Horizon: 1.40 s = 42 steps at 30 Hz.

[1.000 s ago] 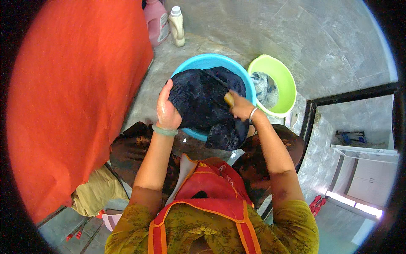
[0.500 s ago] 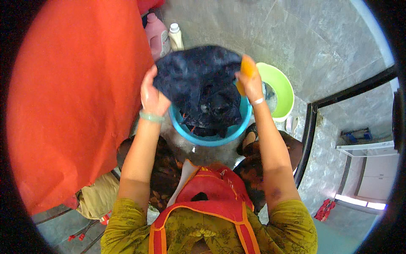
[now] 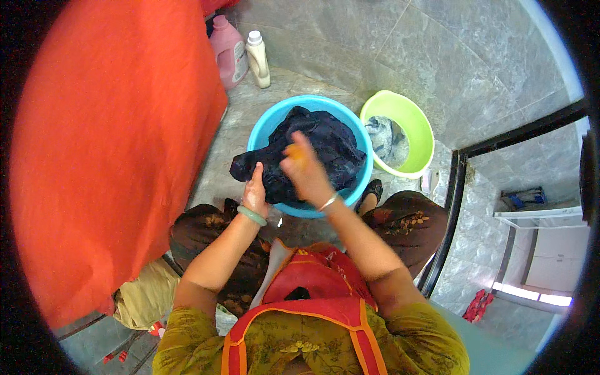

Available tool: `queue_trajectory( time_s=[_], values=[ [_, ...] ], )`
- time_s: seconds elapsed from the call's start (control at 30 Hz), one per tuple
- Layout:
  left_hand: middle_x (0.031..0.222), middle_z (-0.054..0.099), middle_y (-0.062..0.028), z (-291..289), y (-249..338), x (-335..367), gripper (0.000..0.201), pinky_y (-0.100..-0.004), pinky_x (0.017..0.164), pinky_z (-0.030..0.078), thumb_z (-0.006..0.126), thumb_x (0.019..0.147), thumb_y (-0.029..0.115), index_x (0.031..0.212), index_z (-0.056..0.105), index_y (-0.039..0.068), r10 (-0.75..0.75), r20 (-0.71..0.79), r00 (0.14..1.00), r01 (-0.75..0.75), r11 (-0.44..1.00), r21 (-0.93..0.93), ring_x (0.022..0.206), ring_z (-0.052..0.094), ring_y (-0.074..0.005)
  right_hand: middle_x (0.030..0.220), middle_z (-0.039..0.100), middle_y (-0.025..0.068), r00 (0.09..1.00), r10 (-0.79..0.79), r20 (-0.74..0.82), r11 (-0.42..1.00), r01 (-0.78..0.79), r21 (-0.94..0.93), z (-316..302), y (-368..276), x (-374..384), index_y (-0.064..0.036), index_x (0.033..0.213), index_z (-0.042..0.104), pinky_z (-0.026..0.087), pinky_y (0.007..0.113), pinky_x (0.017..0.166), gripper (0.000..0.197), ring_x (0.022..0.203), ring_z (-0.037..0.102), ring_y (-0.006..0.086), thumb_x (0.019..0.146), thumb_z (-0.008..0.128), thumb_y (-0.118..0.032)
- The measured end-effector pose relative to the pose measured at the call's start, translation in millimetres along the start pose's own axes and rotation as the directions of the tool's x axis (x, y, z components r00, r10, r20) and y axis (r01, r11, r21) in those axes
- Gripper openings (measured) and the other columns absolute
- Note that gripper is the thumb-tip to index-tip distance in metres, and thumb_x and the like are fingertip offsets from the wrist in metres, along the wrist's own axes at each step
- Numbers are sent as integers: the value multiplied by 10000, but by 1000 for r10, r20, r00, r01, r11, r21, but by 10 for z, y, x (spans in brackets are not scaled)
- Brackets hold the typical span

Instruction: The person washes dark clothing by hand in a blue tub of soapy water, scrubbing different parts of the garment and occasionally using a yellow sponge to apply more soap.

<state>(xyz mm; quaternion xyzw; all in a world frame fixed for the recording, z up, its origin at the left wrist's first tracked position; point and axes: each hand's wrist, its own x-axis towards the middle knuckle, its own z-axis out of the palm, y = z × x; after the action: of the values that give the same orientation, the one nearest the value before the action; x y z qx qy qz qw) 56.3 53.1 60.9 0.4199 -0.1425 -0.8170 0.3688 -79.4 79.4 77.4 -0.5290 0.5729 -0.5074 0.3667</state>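
Observation:
A dark navy garment (image 3: 322, 140) lies bunched in a blue basin (image 3: 259, 130) between my knees, one part of it drawn out over the basin's left rim. That part is gripped by my left hand (image 3: 255, 192), the one with a pale green bangle at the wrist. My right hand (image 3: 306, 172), smeared by motion, is over the middle of the garment. Its fingers are closed round a small orange-yellow piece (image 3: 299, 154), mostly covered by the hand; its exact kind is too blurred to make out.
A lime-green tub (image 3: 425, 140) holding wet, greyish cloth (image 3: 382, 134) stands right of the basin. Beyond the basin, a pink jug (image 3: 227, 53) and a white bottle (image 3: 257, 59) stand by the tiled wall. A large red cover (image 3: 119, 150) fills the left side.
The garment, held up and spread between both hands before, has come down into the basin. My left hand moved nearer and right; my right hand swung inward over the cloth with the orange-yellow piece.

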Motion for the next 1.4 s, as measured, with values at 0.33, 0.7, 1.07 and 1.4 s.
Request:
queue_trajectory(
  time_s=[0.33,0.7,1.07,1.4],
  values=[
    [1097,504,-158,-38,-294,37,738,-287,873,366,539,780,518,1146,415,-111,201,-262,944,-32,845,533,1014,466,-211,946,526,164,981,-83,-175,682,-72,-728,227,1204,304,-95,1249,369,415,419,737,537,837,494,310,796,549,-319],
    [1140,514,-92,-45,224,-322,371,-299,873,420,518,859,203,1156,463,-13,73,86,994,-85,985,147,1005,516,-190,1002,528,258,941,95,-326,779,-274,-563,-1101,1057,798,-52,1194,428,406,430,820,455,926,502,414,845,483,-339],
    [1105,495,-70,123,233,-380,386,-283,856,377,508,832,187,1170,443,12,191,123,974,-225,888,402,971,480,-169,854,565,145,971,-3,239,877,117,-466,413,925,193,-127,1185,468,414,406,728,402,821,506,322,822,521,-294],
    [1002,586,-119,315,655,-419,316,-323,827,433,437,829,198,1027,539,-27,277,150,949,-294,950,108,912,566,-224,1071,504,216,922,354,157,532,-60,-845,-768,1014,865,-210,1219,433,416,436,838,417,971,511,372,847,444,-399]
  ],
)
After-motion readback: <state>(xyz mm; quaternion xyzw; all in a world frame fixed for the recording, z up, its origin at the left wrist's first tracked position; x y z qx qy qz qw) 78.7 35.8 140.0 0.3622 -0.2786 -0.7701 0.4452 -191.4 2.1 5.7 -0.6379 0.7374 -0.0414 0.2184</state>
